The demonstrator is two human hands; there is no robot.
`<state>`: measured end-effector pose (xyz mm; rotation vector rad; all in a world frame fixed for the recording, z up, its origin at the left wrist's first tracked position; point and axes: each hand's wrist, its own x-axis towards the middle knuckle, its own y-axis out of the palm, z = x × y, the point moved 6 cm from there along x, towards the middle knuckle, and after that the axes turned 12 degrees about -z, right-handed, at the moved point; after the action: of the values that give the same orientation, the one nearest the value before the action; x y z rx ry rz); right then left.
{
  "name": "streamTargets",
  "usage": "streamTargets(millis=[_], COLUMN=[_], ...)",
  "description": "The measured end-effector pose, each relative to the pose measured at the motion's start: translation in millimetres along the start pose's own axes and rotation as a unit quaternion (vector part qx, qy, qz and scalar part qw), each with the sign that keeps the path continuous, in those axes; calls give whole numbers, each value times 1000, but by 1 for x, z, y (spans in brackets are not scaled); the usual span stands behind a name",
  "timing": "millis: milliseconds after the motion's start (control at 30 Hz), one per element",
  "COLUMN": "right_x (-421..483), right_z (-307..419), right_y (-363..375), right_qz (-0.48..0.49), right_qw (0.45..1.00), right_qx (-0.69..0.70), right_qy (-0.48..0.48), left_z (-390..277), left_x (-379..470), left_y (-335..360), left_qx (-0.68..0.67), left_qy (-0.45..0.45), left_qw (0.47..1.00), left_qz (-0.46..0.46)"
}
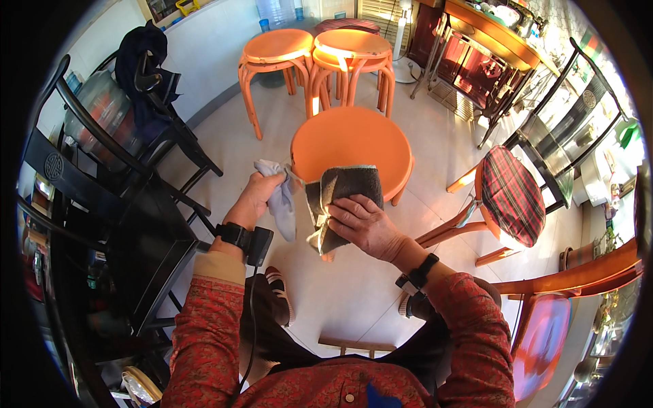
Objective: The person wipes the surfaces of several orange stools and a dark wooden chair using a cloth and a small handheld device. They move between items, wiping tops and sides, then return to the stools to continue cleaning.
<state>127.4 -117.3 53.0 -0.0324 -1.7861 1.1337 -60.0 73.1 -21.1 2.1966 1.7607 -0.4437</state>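
Observation:
An orange round stool [352,143] stands in front of me. Over its near edge lies a folded dark grey cloth [352,181] with pale edging. My right hand [365,224] rests on that cloth, fingers bent over its folded side; whether it grips or only presses is hard to see. Left of the stool, my left hand [257,196] is closed around a bunched light grey cloth [281,206], whose loose end hangs down below the fist.
Orange stacked stools [352,46] stand beyond. Black wooden chairs [148,224] line the left, one bearing dark clothing [140,76]. To the right are a tipped stool with a plaid cushion [512,196] and another black chair [561,127]. A wooden table [490,35] stands at the back right.

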Motion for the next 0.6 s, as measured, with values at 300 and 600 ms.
streamTargets(millis=[300, 600], right_x=[-6, 35], right_z=[-133, -97], right_y=[-12, 50], right_qz=[-32, 3], right_qw=[908, 969], right_qx=[-122, 103], right_qy=[400, 225], left_z=[27, 42], left_x=[4, -7], left_y=[24, 46], left_qx=[-132, -205], left_qy=[-66, -95], left_qw=[989, 973], left_qz=[-18, 55])
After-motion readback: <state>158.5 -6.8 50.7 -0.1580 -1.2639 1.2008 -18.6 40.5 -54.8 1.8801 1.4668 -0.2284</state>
